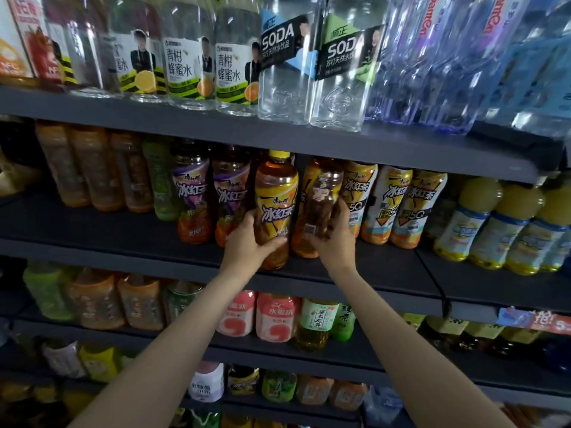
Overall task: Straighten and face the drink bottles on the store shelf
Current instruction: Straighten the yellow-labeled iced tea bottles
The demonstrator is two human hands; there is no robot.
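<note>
Dark grey store shelving [386, 273] fills the view, tier above tier, packed with drinks. On the middle shelf stands a row of iced tea bottles. The person's left hand [247, 242] grips a yellow-labelled iced tea bottle [276, 208] near its base, thumb curled across the front of the label and fingers [248, 216] wrapped round its left side; the bottle stands close to the shelf's front edge, its label facing out. Just to its right, the right hand [335, 239] holds a second iced tea bottle [319, 205], fingers curled round its right side and the thumb on its front; this one tilts slightly and shows the clear back of its label with a barcode patch. The two held bottles stand side by side, almost touching.

To their left are two purple-labelled iced tea bottles [193, 193], then blurred orange and green ones. To the right stand three more yellow iced tea bottles [398, 205], labels outward, and beyond them pale yellow juice bottles [475, 217]. Overhead, the upper shelf carries clear honey-water bottles [185, 63], two SODA water bottles [284, 63] and bluish water packs [448, 57]. Below sit pink peach-drink bottles [275, 316] and a green tea bottle [315, 322].
</note>
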